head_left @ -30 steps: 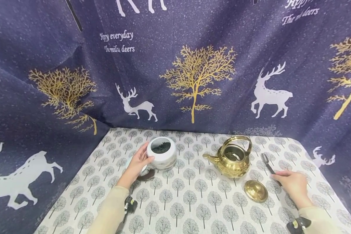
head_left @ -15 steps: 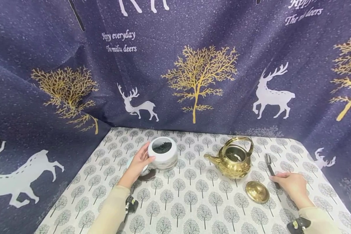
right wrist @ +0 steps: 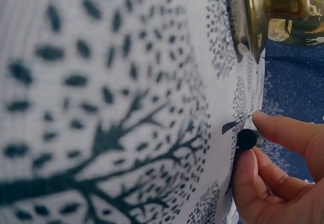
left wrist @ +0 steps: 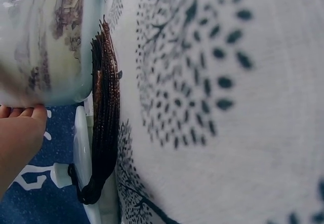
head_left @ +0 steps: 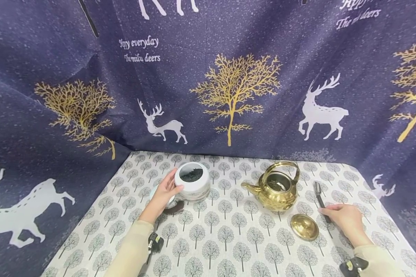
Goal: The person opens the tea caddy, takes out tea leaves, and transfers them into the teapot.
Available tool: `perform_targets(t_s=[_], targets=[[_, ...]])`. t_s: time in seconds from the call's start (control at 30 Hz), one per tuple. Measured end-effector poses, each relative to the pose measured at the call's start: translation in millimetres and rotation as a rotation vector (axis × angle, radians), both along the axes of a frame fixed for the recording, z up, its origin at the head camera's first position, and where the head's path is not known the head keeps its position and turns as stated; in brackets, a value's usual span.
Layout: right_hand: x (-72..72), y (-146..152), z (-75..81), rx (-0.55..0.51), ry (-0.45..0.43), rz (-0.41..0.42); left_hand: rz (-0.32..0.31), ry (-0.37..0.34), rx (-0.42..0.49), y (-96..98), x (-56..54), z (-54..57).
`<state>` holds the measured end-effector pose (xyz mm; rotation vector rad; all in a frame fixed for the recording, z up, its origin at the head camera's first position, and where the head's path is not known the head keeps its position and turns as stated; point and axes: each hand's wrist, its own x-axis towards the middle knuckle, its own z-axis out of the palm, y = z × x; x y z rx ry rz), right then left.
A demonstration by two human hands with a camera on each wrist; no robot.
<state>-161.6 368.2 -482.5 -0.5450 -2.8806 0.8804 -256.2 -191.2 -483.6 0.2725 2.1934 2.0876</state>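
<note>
In the head view my left hand (head_left: pixel 163 192) holds the side of a round white ceramic jar (head_left: pixel 193 189), thumb at the front, fingers round the left and back. Dark loose contents show in its mouth. Behind that hand lies the jar's pale lid (left wrist: pixel 81 148), with a knob and a dark brown tassel (left wrist: pixel 105 102). My right hand (head_left: pixel 344 221) pinches, between thumb and fingers, the black handle (right wrist: pixel 247 139) of a slim scoop (head_left: pixel 317 188) with a grey metal head. The scoop lies low over the cloth, pointing away; whether it touches cannot be told.
A brass teapot (head_left: pixel 277 200) stands uncovered between the hands, spout to the left, handle arched overhead. Its round brass lid (head_left: pixel 304 227) lies in front of it, left of my right hand. A tree-print cloth (head_left: pixel 225 246) covers the table; a dark blue deer-print curtain (head_left: pixel 208 96) hangs behind.
My right fingertips have shifted slightly left along with the handle, and the scoop's head has swung a little right. The left hand and jar stay put.
</note>
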Motion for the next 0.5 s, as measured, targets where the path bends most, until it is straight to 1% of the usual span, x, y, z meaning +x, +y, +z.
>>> perform_targets(t_s=[0.13, 0.23, 0.37, 0.5], targets=[[0.3, 0.7, 1.6, -0.024, -0.018, 0.013, 0.012, -0.001, -0.006, 1.2, 1.2, 1.5], [1.2, 1.2, 2.7, -0.05, -0.02, 0.023, 0.029, 0.001, -0.031, 2.9, 3.0, 3.8], [4.5, 2.9, 3.8, -0.082, 0.006, 0.044, 0.068, 0.004, -0.082, 6.6, 7.4, 9.5], [7.9, 4.0, 7.3, -0.108, 0.035, 0.051, 0.111, 0.026, -0.09, 11.9, 11.4, 16.5]])
